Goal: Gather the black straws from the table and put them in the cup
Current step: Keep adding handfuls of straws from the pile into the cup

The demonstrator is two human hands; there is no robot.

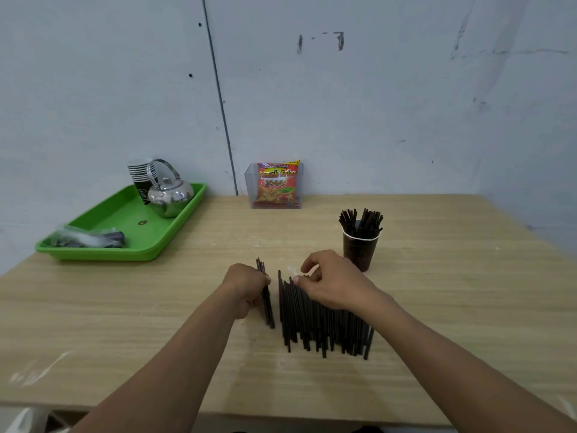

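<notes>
Left of the straw-filled cup (359,251), the left hand (246,287) clenches a small straw bundle (268,314); nearer the cup, the right hand (334,289) touches the loose pile (318,326) with curled fingers, grasp unclear.

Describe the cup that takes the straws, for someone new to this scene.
On the wooden table, look right, just beyond the right hand. A dark paper cup stands there alone. Unlike the stacked cups on the green tray, it already holds upright black straws.
</notes>
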